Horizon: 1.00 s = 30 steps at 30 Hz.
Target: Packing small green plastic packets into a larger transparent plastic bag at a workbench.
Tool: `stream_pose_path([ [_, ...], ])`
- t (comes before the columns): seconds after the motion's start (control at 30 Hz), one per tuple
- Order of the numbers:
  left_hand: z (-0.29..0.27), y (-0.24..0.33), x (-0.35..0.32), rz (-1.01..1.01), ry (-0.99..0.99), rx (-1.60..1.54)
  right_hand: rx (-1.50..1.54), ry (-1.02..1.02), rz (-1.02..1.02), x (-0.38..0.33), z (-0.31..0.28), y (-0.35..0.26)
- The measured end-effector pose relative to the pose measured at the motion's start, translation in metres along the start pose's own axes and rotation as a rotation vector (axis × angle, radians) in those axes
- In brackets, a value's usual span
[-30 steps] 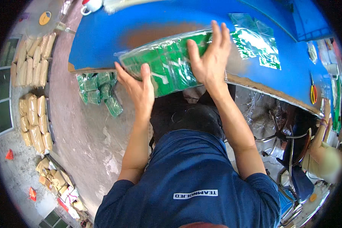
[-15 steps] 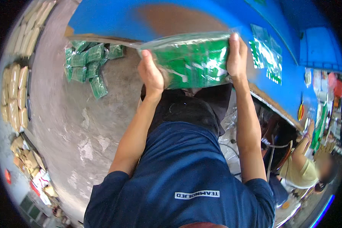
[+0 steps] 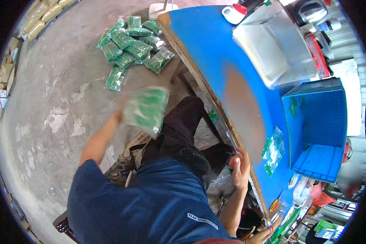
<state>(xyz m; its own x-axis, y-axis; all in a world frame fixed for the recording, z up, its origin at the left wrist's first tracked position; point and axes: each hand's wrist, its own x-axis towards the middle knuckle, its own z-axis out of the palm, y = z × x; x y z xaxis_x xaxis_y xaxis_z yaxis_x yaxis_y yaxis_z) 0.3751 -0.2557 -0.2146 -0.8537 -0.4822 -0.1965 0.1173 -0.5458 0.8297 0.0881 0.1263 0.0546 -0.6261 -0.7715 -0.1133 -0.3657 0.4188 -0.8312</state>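
My left hand (image 3: 120,113) reaches out over the floor and grips the left edge of a clear plastic bag (image 3: 146,110) packed with flat green pieces. Both are smeared by motion, and the fingers are partly behind the bag. Beyond it, a pile of similar green-filled bags (image 3: 128,44) lies on the concrete floor. Close to the near edge of the blue-topped table (image 3: 199,40), my right hand (image 3: 240,168) has its fingers loosely bent and apart from the thumb. I see nothing held in it.
On the table stand a blue crate (image 3: 317,162), a bin with clear plastic sheets (image 3: 260,49), flat bags with green pieces (image 3: 273,150) and yellow-handled snips (image 3: 275,203). Another person's hand (image 3: 268,232) is at the lower right. A table leg (image 3: 191,87) stands beside the pile.
My hands have parted: the right has let go of the bag and dropped beside the table edge. My left hand has swung the bag out left over the floor. The view has turned.
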Motion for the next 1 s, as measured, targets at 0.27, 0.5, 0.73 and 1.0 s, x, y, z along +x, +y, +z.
stream_pose_path([
  [0.27, -0.169, 0.057, 0.056, -0.117, 0.85, -0.417, 0.131, -0.023, 0.244, -0.002, 0.016, 0.028],
  [0.5, -0.029, -0.086, 0.183, -0.335, 0.679, 0.75, 0.02, -0.07, 0.229, 0.002, 0.04, 0.011],
  [0.73, 0.113, -0.134, 0.165, -0.105, 0.346, 0.909, -0.015, 0.122, 0.346, -0.017, 0.007, 0.028],
  [1.0, 0.186, -0.038, 0.077, -0.04, 0.08, 1.221, -0.448, 0.969, 0.141, -0.018, -0.128, 0.112],
])
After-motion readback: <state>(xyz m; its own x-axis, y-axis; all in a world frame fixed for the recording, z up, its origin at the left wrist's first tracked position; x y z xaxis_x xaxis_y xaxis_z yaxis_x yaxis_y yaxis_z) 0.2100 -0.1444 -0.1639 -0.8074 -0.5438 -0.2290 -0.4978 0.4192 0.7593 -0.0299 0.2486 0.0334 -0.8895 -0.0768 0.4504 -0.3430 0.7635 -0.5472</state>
